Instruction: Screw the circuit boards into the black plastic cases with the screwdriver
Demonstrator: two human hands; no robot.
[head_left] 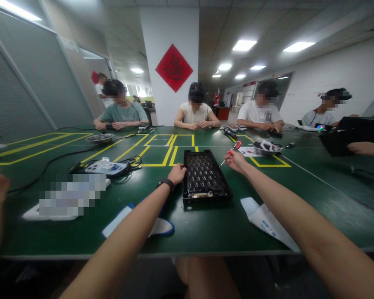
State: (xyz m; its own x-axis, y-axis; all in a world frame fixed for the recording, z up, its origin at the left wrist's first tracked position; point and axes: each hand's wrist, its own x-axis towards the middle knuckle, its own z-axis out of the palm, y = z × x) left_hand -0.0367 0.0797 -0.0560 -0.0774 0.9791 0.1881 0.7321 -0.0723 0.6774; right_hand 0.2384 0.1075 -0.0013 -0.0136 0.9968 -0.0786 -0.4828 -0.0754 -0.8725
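Observation:
A black rectangular case (208,201) lies on the green table in front of me, its top side showing a patterned panel with several light metallic marks. My left hand (176,174), with a dark band on the wrist, has its fingers closed on the case's left edge. In my right hand (235,160) is a screwdriver (237,145) with a red handle. The screwdriver slants down to the left, its shaft reaching the case's right rim. I cannot tell whether the tip touches the case or a screw.
White cloth-like pieces lie nearby, one with blue edging (162,226) and one with blue print (270,223). A cabled device (107,167) and metal bowls (99,139) sit farther off. Several people (197,112) sit around the table; a co-worker's hand (367,149) is at right.

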